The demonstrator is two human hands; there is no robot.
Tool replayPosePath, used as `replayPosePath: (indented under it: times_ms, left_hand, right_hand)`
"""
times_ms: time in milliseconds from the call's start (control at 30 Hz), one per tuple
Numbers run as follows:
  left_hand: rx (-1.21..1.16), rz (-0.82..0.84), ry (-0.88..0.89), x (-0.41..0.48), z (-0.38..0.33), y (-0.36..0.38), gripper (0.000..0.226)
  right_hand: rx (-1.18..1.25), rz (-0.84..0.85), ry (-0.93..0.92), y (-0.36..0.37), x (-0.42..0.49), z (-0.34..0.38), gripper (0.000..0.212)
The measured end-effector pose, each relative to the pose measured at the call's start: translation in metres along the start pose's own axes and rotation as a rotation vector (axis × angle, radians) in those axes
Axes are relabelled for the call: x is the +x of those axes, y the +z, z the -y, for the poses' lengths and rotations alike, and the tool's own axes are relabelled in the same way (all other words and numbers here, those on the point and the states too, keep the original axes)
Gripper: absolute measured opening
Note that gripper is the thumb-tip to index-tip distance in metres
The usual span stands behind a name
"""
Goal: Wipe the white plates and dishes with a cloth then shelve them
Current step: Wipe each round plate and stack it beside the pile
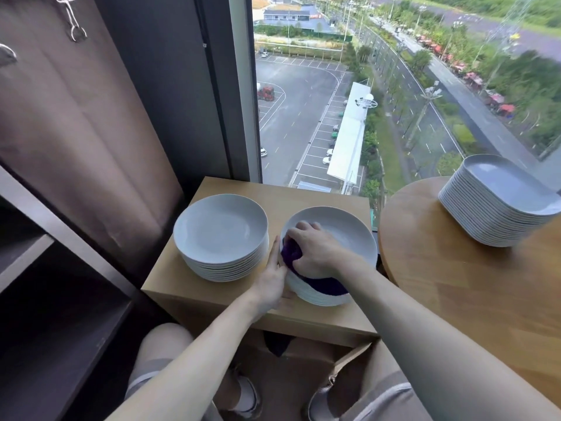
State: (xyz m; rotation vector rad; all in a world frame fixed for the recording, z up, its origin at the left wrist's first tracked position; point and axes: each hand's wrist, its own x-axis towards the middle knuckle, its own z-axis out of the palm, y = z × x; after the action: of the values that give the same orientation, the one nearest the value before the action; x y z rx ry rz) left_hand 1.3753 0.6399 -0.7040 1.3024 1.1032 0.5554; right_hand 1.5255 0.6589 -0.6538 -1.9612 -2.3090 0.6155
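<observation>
Two stacks of round white plates stand on a small wooden stand: the left stack and the right stack. My right hand grips a bunched purple cloth and presses it into the near left part of the right stack's top plate; the cloth hangs over the near rim. My left hand lies with straight fingers against the left side of that stack. A third stack, of squarish white dishes, sits on a round wooden table at the right.
Dark shelving with open compartments stands at the left, next to a brown curtain. A tall window behind the stand looks down on a car park. My knees and shoes are below the stand.
</observation>
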Motion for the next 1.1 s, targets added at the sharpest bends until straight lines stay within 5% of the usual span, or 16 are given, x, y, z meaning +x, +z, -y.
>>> replayPosePath:
  times_ms: [200,333,500,867,1100]
  left_hand:
    - [0.046,-0.01,0.04,0.001,0.002,0.003,0.072]
    - [0.116,-0.099,0.068,0.009,0.012,0.006,0.092]
    - [0.109,-0.089,-0.015,0.009,0.015,0.009,0.089]
    - [0.049,-0.06,-0.104,0.006,0.008,0.004,0.085]
    - [0.035,-0.03,-0.111,0.006,0.01,0.001,0.081]
  right_hand:
    - [-0.228,-0.206,0.026,0.012,0.026,-0.008,0.052]
    - [-0.348,-0.209,0.058,0.004,0.03,-0.015,0.045]
    - [-0.457,-0.154,0.156,-0.011,0.021,-0.032,0.044]
    - [-0.175,0.098,0.163,-0.025,-0.05,-0.063,0.066]
    - [0.139,0.007,0.061,-0.012,-0.076,-0.064,0.066]
